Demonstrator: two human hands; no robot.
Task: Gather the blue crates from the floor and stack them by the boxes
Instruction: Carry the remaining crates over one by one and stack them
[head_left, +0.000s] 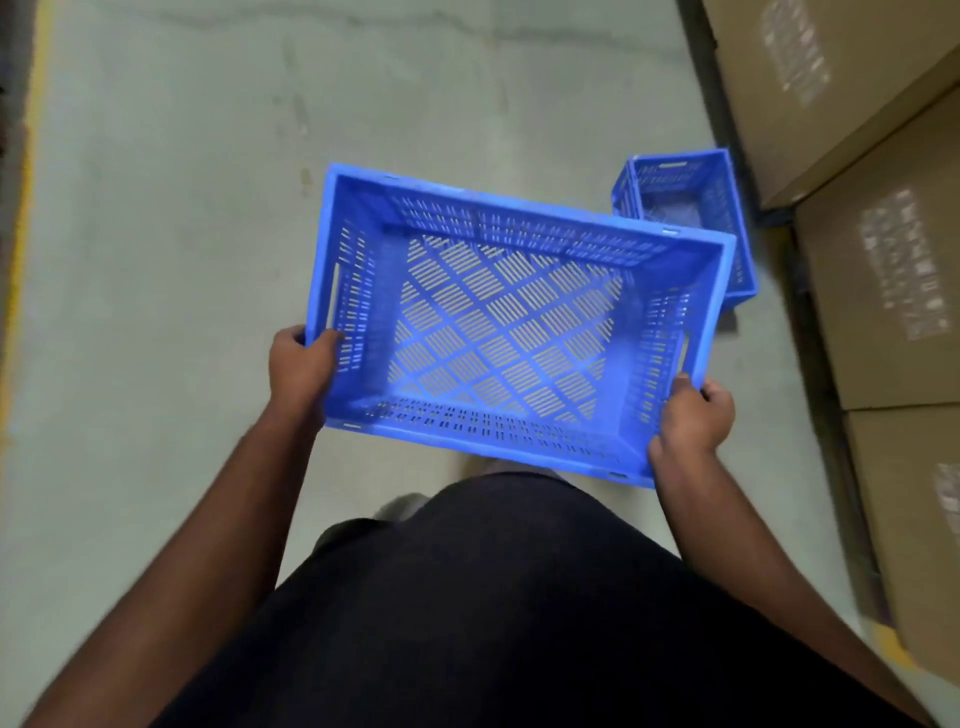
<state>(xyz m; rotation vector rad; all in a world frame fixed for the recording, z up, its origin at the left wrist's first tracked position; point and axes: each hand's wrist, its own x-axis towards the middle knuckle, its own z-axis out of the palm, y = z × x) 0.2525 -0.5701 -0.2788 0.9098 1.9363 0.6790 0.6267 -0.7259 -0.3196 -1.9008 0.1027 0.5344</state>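
You are holding a blue crate (514, 332) in the air in front of your body, its open top facing up at you. It is a rectangular moulded plastic tub with a thick smooth rim, slotted walls and a floor of diagonal slatted panels, through which the pale floor is showing. Your left hand (301, 371) is gripping the near left corner, thumb hooked inside the wall and fingers curled round the outside. Your right hand (693, 421) is gripping the near right corner in the same manner, its fingers (719, 395) wrapping over the rim.

Beyond the held crate's far right corner, a second blue crate (691, 208) of the same perforated plastic is sitting on the floor, partly hidden by the one you are carrying. It is standing just beside the cardboard boxes (883, 249), which are lining the right edge in a row, plain brown and matte, each bearing a pale printed label too blurred to read.

The concrete floor (182, 208) is looking smooth, grey-green and faintly stained, with a yellow painted line (23, 218) running along its left side.
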